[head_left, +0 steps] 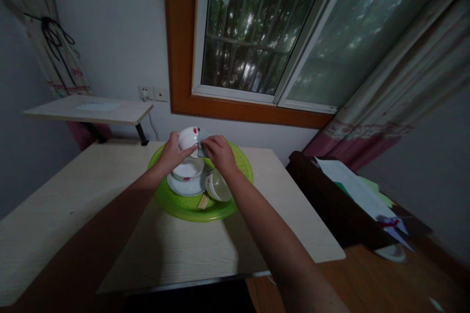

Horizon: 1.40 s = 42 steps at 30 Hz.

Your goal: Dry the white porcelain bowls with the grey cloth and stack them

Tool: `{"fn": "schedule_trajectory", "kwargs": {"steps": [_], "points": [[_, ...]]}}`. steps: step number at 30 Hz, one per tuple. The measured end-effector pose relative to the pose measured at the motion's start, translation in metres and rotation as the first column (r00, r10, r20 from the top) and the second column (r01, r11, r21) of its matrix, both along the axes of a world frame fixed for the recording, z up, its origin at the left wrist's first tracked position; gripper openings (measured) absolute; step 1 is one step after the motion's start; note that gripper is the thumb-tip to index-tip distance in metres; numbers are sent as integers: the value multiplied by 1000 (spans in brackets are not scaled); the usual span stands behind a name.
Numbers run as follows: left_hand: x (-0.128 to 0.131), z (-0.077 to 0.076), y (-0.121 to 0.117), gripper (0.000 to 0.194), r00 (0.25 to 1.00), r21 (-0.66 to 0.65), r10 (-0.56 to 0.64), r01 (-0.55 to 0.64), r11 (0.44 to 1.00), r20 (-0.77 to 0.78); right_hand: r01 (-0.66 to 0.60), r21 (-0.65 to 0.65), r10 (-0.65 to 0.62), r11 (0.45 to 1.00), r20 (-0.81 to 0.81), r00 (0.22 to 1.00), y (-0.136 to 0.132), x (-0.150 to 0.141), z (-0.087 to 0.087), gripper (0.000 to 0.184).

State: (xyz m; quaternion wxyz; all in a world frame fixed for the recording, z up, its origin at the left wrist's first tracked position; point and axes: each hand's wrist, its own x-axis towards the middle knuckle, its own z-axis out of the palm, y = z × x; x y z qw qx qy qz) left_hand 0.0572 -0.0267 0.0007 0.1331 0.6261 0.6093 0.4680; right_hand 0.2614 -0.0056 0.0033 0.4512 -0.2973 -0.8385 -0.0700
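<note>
My left hand (174, 151) grips a white bowl (187, 138) with red flower marks, held tilted above a green basin (191, 213). Pinched in my right hand (220, 150) is a grey-green cloth (202, 143), pressed against the bowl's outer side. Below, inside the basin, a second white bowl (188, 168) rests on a white plate (186, 188). A third bowl (219, 187) lies tipped on its side under my right wrist. Light wooden sticks (203, 201), perhaps chopsticks, show near the basin's front; the rest of them is hidden.
The basin stands on a pale wooden table (110, 166). A small raised shelf (91, 109) is at the back left, near wall sockets (152, 93). Behind is a window (253, 29). Papers (356, 188) lie on dark furniture (330, 200) at the right.
</note>
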Motion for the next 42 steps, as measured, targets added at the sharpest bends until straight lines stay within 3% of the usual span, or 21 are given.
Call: {"fn": "schedule_trajectory", "kwargs": {"steps": [9, 16, 29, 35, 42], "points": [[-3, -1, 0, 64, 1000, 31, -21, 20, 999, 16, 34, -16, -35, 999, -26, 999, 2, 5, -2, 21], [2, 2, -4, 62, 999, -17, -20, 19, 1000, -31, 2, 31, -5, 1000, 101, 995, -2, 0, 0, 22], [-4, -1, -1, 63, 997, 33, -57, 56, 998, 49, 69, 44, -70, 997, 16, 997, 1, 6, 1, 20], [-1, 0, -2, 63, 999, 12, -38, 38, 999, -1, 27, 97, -38, 995, 115, 993, -2, 4, -2, 19], [2, 3, -4, 64, 1000, -1, -5, 5, 1000, -4, 0, 45, 1, 999, -26, 1000, -6, 0, 2, 18]]}}
